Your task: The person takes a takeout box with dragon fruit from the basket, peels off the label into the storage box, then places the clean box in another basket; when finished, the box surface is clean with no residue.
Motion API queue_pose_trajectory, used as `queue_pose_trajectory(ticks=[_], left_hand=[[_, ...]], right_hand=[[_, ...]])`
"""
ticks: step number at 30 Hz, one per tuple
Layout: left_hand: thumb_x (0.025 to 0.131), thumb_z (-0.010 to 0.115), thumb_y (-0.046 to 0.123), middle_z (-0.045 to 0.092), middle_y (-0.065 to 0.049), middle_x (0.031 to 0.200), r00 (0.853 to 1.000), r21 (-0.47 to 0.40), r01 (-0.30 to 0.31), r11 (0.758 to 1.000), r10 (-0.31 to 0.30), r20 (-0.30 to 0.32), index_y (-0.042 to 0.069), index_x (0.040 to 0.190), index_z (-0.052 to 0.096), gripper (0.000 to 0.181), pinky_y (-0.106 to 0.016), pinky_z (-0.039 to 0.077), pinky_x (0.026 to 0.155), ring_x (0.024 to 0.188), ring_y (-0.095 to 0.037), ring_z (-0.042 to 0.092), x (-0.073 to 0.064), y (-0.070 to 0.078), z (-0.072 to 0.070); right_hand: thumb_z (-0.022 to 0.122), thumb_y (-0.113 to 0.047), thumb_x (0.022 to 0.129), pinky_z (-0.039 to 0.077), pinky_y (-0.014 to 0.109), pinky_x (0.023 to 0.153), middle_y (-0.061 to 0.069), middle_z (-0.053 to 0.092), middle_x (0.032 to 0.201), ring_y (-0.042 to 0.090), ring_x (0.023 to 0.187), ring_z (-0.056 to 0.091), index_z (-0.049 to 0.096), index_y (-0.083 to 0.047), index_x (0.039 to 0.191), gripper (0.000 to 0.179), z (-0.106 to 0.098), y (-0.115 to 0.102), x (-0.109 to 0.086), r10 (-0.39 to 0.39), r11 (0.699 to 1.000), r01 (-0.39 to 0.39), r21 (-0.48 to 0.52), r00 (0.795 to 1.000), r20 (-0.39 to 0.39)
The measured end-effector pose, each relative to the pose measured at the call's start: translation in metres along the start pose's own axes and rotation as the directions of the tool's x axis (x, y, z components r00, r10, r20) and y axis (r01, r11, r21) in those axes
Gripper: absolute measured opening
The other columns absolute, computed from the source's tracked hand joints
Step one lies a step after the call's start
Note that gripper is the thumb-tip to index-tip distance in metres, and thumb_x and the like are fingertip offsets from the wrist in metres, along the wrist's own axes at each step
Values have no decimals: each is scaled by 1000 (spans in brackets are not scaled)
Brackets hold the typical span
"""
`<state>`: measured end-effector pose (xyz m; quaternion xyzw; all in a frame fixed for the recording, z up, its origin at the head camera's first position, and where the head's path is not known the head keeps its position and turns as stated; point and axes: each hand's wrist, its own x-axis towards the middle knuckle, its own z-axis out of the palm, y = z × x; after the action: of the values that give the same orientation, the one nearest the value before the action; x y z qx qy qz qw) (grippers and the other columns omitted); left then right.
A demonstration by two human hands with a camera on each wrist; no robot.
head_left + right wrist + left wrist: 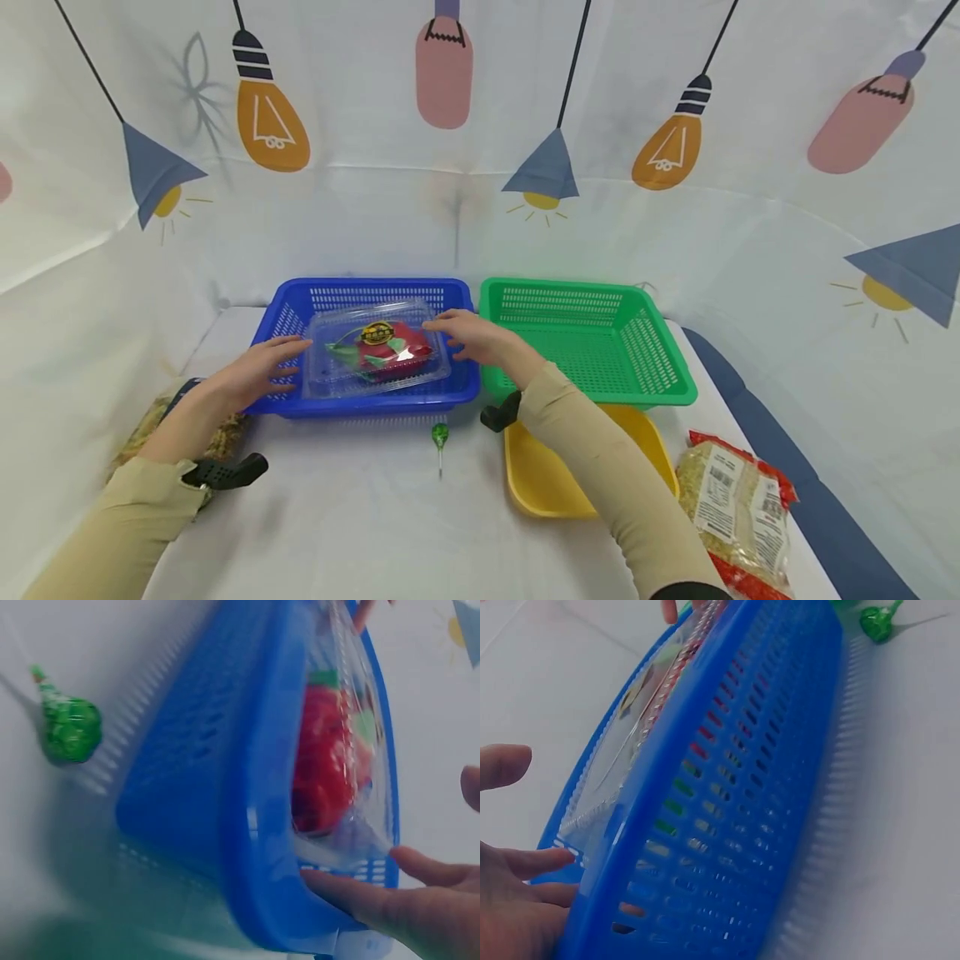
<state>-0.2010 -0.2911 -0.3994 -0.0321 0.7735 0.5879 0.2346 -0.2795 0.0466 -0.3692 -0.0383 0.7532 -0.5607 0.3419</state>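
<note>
A blue basket (pixel 285 405) (pixel 765 787) (pixel 195 772) stands on the white table. In it lies a clear plastic box (pixel 375 346) (pixel 622 757) (pixel 345 817) with a red and green item and a yellow sticker inside. My left hand (pixel 288 354) (pixel 540 814) reaches in from the left, fingers straight, tips at the box's left edge. My right hand (pixel 444 327) (pixel 420 840) comes from the right, its straight fingers touching the box's right corner at the basket rim. Neither hand is curled round anything.
An empty green basket (pixel 667 387) stands right of the blue one, with a yellow tray (pixel 540 483) in front of it under my right forearm. A green lollipop (pixel 440 435) (pixel 877 622) (pixel 71 727) lies before the blue basket. Snack packets (pixel 738 508) lie at the right and a packet (pixel 150 421) at the left.
</note>
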Motion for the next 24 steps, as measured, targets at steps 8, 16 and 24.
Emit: queue_pose_trajectory(ticks=[8, 16, 24], left_hand=[[108, 34, 46, -12, -30, 162, 990, -128, 36, 991, -18, 141, 9, 155, -25, 84, -62, 23, 116, 149, -52, 3, 17, -1, -19], [108, 33, 46, -8, -28, 163, 978, -146, 52, 988, -21, 206, 15, 156, -23, 81, -61, 34, 111, 148, -52, 5, 24, 0, -35], [109, 31, 44, -11, -27, 164, 966, -190, 56, 980, -5, 260, 16, 158, -19, 76, -64, 33, 110, 148, -53, 2, 26, 0, -45]], right_hand=[[57, -32, 102, 24, 64, 115, 16, 20, 164, 41, 151, 19, 19, -10, 160, 72, -11, 2, 20, 54, 994, -62, 85, 994, 92], [51, -37, 104, 26, 64, 114, 22, 20, 163, 41, 149, 23, 19, -16, 160, 68, -20, 2, 28, 61, 983, -82, 162, 989, 134], [51, -37, 104, 27, 67, 111, 23, 20, 162, 40, 150, 21, 20, -20, 160, 66, -22, -3, 36, 51, 970, -84, 228, 988, 148]])
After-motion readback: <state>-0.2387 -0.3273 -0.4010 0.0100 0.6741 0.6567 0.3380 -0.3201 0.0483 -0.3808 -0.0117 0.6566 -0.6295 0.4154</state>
